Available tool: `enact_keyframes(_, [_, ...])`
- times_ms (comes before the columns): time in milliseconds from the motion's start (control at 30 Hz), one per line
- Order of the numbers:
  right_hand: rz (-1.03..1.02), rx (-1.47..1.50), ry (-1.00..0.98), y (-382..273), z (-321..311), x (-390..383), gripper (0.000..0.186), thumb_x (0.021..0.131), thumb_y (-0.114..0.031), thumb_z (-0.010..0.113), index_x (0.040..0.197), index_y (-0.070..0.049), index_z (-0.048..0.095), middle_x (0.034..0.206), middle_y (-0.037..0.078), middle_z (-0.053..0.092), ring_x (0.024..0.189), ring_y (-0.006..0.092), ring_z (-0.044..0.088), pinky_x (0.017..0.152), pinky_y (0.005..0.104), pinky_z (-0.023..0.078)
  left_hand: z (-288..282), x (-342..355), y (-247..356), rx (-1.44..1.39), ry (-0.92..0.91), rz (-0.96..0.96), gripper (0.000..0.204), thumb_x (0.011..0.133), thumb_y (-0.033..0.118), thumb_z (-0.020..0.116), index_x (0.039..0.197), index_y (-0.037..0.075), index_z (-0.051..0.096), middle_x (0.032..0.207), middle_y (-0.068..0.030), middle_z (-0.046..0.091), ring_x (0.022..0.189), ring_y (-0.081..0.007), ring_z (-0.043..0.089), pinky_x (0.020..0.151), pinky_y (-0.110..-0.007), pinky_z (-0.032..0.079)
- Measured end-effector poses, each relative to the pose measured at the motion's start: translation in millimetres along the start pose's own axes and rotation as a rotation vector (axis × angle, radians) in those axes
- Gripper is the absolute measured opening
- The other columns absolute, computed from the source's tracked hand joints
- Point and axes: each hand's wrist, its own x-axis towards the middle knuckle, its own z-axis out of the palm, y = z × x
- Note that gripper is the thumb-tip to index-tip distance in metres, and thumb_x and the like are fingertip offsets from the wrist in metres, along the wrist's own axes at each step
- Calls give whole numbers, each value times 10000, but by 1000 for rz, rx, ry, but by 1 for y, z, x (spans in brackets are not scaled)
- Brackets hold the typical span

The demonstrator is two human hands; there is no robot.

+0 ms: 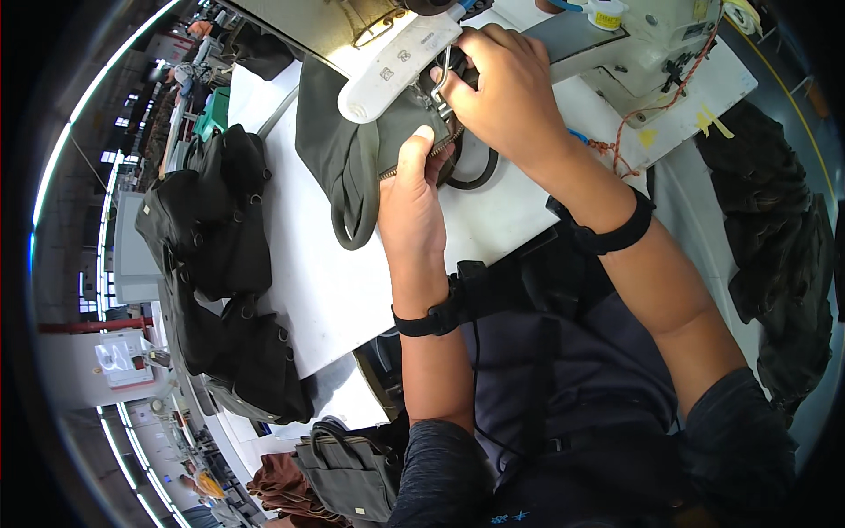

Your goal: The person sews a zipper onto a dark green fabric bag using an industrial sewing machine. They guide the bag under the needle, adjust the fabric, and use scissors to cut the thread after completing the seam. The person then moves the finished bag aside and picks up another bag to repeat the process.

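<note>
A dark green fabric bag [339, 136] with a brass-toothed zipper [387, 173] lies on the white sewing table [321, 299], partly under the white arm of a sewing machine [396, 70]. My left hand [414, 207] grips the bag's zippered edge, thumb on top and fingers beneath. My right hand [510, 101] is curled beside the machine's metal presser foot [442, 84], with thumb and index finger close to it. Whatever those fingers pinch is hidden. A dark looped strap [480, 180] hangs from the bag between my hands.
Several dark bags [211, 229] are heaped along the left side of the table. Dark fabric pieces [766, 211] hang at the right. An orange cord [622, 132] trails over the machine bed. Below left stand a grey-green bag [348, 471] and brown fabric [286, 484].
</note>
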Motion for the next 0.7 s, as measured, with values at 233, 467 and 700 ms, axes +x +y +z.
enact_keyframes(233, [-21,-30,99,1,5,-3,249,826,-207,768,1056,-110,772,905,85,700,932,295,662,949,433,430,-4,2,0,17,-57,-84,195,1021,187,691,1033,-7,712,908,-76,709,796,-180,650,715,-317,525])
enact_keyframes(467, [-20,-30,19,0,3,-1,253,830,-224,776,1059,-115,763,902,84,690,936,297,660,936,438,436,-16,-21,-5,-16,-198,-259,345,1109,353,604,952,48,646,657,34,523,437,-44,335,402,-210,263])
enact_keyframes(700, [-80,-71,69,8,2,-5,245,837,-237,778,1050,-119,757,904,80,680,932,295,654,928,442,436,-8,-84,11,729,28,329,205,1044,163,724,904,13,711,770,27,623,678,-42,484,607,-224,380])
